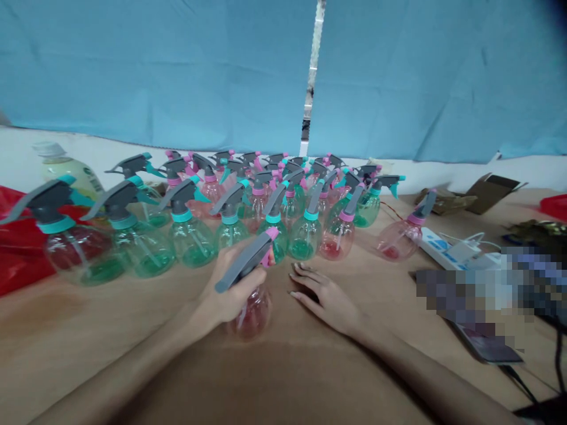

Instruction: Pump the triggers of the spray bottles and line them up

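My left hand [237, 289] is wrapped round the neck of a pink spray bottle [251, 316] with a grey and pink trigger head. The bottle is near upright, at the middle of the wooden table [177, 366]; whether its base touches the wood I cannot tell. My right hand [325, 295] lies on the table to the right of it, fingers apart and holding nothing. Just beyond that hand stand a green spray bottle [305, 236] and another pink spray bottle [337, 239]. Farther right a pink spray bottle [401, 233] leans to one side.
Several more spray bottles [192, 239] stand in rows behind. At left are a red plastic bag [18, 260] and a capped bottle [73, 174]. A power strip [443, 248], a phone [487, 342] and an open cardboard box [491, 192] occupy the right side. Blue cloth [199, 71] covers the wall.
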Demonstrator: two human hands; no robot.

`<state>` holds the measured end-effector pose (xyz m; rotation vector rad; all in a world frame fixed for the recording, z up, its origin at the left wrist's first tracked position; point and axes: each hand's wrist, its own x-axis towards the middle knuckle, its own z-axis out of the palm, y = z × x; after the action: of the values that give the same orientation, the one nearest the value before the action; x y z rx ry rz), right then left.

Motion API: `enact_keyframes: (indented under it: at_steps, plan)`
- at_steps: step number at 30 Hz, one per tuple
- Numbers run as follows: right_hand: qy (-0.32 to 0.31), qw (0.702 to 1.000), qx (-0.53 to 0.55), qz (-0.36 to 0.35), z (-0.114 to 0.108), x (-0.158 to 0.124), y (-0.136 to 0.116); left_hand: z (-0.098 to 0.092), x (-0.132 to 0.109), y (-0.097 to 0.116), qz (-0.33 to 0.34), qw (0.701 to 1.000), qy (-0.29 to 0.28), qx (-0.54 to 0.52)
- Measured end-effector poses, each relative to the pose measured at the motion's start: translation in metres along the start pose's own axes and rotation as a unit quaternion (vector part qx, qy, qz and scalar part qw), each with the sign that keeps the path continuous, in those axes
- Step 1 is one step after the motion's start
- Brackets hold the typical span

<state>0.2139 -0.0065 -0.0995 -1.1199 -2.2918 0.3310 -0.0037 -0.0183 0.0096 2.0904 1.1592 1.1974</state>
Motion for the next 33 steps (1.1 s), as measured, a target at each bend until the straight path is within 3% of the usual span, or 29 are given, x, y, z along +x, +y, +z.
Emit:
enact_keyframes:
  at_steps: [6, 15, 33]
  plan:
    - [-0.001, 1.000, -0.010, 0.006, 0.000, 0.001, -0.002, 0.002, 0.000, -0.003, 0.028, 1.000, 0.004, 0.008]
    - [-0.007, 1.000, -0.021, 0.009, 0.001, 0.001, -0.001, 0.009, -0.004, -0.009, -0.038, 0.999, 0.016, -0.031]
    - [-0.013, 1.000, -0.025, 0.008, 0.002, 0.000, -0.001, 0.010, -0.002, -0.005, -0.013, 0.999, 0.026, -0.021]
